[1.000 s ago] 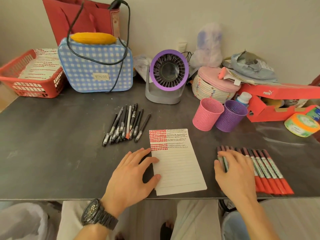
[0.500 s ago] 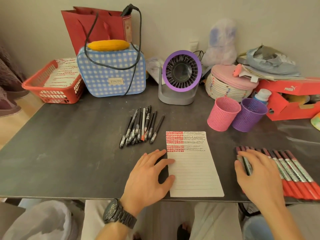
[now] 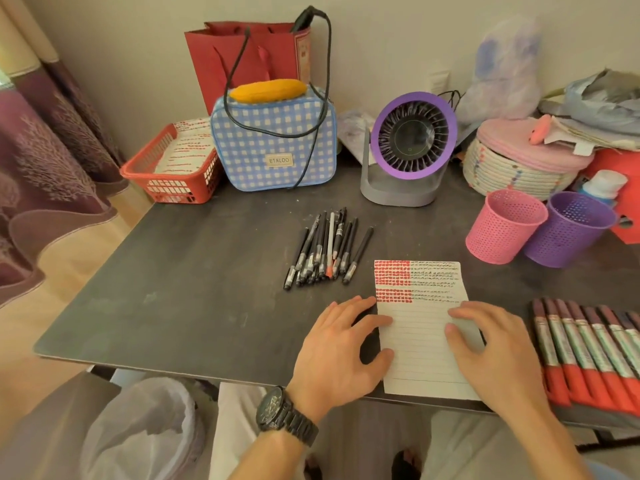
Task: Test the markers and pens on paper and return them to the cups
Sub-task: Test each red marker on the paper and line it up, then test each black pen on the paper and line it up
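Observation:
A lined paper sheet (image 3: 420, 327) with red and black test marks at its top lies near the table's front edge. My left hand (image 3: 341, 351) rests flat on its left edge, fingers spread. My right hand (image 3: 491, 344) rests open on the sheet's right side and holds nothing. A bundle of black pens (image 3: 327, 251) lies left of the sheet's top. Several red markers (image 3: 588, 351) lie in a row at the right. An empty pink mesh cup (image 3: 504, 226) and a purple mesh cup (image 3: 568, 228) stand side by side behind the sheet.
At the back of the dark table (image 3: 194, 278) stand a red basket (image 3: 173, 171), a blue checked bag (image 3: 273, 143), a purple fan (image 3: 408, 147) and a woven round box (image 3: 519, 164). A bin with a white liner (image 3: 145, 431) sits under the table's front left.
My right hand has left the red markers and moved left onto the paper's right side. The camera has turned left. My left hand stays on the sheet's left edge.

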`<control>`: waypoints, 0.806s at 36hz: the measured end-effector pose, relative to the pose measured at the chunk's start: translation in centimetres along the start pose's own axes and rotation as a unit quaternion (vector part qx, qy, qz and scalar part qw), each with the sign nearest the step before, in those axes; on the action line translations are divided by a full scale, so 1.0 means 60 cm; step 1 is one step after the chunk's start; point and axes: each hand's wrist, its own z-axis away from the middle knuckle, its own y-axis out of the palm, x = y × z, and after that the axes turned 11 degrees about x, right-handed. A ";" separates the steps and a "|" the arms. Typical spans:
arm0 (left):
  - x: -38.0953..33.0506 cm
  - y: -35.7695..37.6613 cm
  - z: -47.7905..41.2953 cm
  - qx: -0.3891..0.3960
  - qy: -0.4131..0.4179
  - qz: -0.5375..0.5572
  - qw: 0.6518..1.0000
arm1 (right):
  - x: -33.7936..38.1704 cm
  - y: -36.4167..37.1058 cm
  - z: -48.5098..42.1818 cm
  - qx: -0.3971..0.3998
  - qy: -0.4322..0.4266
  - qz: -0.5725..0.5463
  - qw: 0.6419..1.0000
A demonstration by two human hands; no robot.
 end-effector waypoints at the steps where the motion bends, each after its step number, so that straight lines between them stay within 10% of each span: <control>1: 0.000 0.001 -0.001 -0.002 0.002 -0.001 1.000 | -0.002 0.001 0.001 0.004 0.004 0.000 1.000; 12: 0.001 -0.062 -0.078 -0.180 -0.063 -0.104 0.976 | -0.004 -0.001 0.003 0.009 0.020 -0.012 1.000; 20: 0.023 -0.077 -0.157 -0.032 -0.110 -0.230 0.966 | -0.009 0.001 0.003 0.011 0.023 -0.022 0.999; 29: 0.017 -0.072 -0.173 -0.046 -0.157 -0.254 0.953 | -0.016 0.009 -0.001 0.001 0.027 -0.022 0.999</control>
